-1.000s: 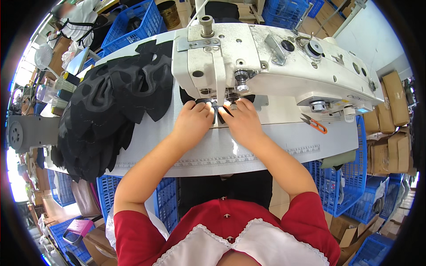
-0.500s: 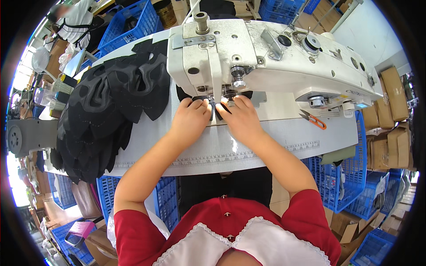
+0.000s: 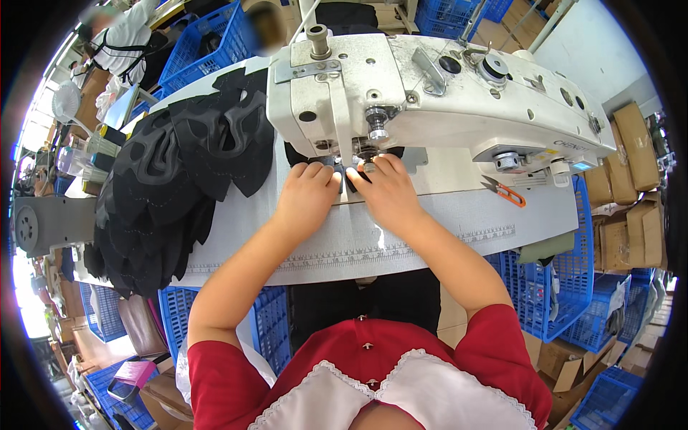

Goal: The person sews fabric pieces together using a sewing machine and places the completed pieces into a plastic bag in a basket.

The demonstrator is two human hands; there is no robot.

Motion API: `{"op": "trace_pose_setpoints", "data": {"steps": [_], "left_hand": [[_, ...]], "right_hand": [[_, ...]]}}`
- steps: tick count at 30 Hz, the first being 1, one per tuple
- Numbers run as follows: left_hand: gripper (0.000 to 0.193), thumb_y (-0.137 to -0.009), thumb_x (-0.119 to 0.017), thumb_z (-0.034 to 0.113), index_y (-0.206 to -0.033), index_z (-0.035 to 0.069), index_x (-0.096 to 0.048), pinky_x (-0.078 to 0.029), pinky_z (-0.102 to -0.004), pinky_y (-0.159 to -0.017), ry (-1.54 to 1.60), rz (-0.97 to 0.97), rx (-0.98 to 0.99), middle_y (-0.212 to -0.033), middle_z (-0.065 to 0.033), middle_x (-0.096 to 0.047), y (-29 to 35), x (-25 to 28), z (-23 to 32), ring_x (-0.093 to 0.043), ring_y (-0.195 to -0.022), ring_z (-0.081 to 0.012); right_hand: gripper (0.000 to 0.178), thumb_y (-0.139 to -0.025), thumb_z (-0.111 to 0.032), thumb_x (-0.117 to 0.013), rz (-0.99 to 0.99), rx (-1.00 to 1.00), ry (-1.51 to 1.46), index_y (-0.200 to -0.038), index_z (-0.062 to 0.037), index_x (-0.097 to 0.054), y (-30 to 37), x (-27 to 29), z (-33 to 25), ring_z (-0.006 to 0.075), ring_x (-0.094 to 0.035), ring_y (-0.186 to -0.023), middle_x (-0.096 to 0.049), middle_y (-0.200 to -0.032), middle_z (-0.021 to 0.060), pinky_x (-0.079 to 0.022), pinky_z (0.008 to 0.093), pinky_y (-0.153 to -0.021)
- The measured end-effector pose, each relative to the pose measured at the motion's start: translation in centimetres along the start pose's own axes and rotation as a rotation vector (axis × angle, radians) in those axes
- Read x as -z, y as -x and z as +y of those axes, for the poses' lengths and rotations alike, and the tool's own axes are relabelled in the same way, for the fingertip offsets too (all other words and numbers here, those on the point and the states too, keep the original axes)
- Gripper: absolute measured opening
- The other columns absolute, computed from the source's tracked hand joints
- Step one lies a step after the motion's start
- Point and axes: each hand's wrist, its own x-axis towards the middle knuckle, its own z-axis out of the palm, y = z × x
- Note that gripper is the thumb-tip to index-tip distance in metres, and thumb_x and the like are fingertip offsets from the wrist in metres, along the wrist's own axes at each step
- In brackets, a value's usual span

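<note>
A white sewing machine (image 3: 437,111) stands across the table, its presser foot and needle area low in front of me. Under it lies a black fabric piece (image 3: 350,186), mostly hidden by the machine head and my fingers. On the left side of the foot, my left hand (image 3: 308,197) is closed on the fabric with curled fingers. My right hand (image 3: 390,193) grips the same piece on the right side, thumb pointing in toward the needle. Only a small dark strip of the fabric shows between the two thumbs.
Overlapping black fabric pieces (image 3: 154,175) form a large pile on the table's left. Orange-handled thread snips (image 3: 507,192) lie right of my right hand. A ruler strip (image 3: 401,252) runs along the near table edge. Blue crates (image 3: 555,287) and cardboard boxes (image 3: 638,161) stand at the right.
Both hands stay at the presser foot, with only slight shifts of the fingers. The left-hand fingers look a little more curled. The whole view has moved slightly.
</note>
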Motion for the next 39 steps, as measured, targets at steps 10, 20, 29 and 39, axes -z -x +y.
{"op": "trace_pose_setpoints", "data": {"steps": [10,20,29,39], "left_hand": [[0.018,-0.071,-0.065,0.009,-0.089,0.007,-0.066,-0.047,-0.0386,-0.086,0.133,0.133,-0.023,-0.095,-0.0047,-0.066,-0.1,-1.1,-1.1,-0.063,-0.093,-0.0233],[0.019,-0.073,-0.059,0.012,-0.089,0.005,-0.065,-0.048,-0.0352,-0.087,0.079,0.168,-0.055,-0.098,-0.0056,-0.066,-0.4,-1.6,-1.8,-0.063,-0.095,-0.0214],[0.021,-0.071,-0.061,0.011,-0.089,0.003,-0.067,-0.048,-0.0342,-0.087,-0.056,0.158,-0.104,-0.100,-0.0055,-0.066,-0.5,-2.3,-2.5,-0.061,-0.101,-0.0195],[0.010,-0.074,-0.065,0.008,-0.083,0.004,-0.067,-0.050,-0.0354,-0.079,-0.136,0.167,-0.082,-0.090,-0.0036,-0.064,-1.1,-2.8,-3.2,-0.062,-0.089,-0.0210]], "right_hand": [[0.031,-0.075,-0.005,-0.061,0.067,0.019,-0.020,-0.106,-0.0083,-0.068,0.1,-0.3,0.3,0.0267,-0.058,-0.102,-0.066,-0.099,0.0083,-0.039,0.0419,-0.101],[0.031,-0.074,-0.005,-0.064,0.095,0.016,-0.097,-0.104,-0.0082,-0.068,-0.2,-0.8,1.1,0.0281,-0.059,-0.097,-0.064,-0.085,0.0097,-0.043,0.0430,-0.098],[0.034,-0.074,-0.004,-0.062,0.090,0.006,-0.111,-0.107,-0.0090,-0.069,-0.6,-0.6,1.3,0.0290,-0.058,-0.093,-0.060,-0.087,0.0107,-0.044,0.0414,-0.098],[0.035,-0.077,-0.006,-0.061,0.070,0.015,-0.051,-0.110,-0.0098,-0.070,-0.7,-1.3,1.7,0.0278,-0.056,-0.085,-0.056,-0.078,0.0093,-0.046,0.0386,-0.088]]}}
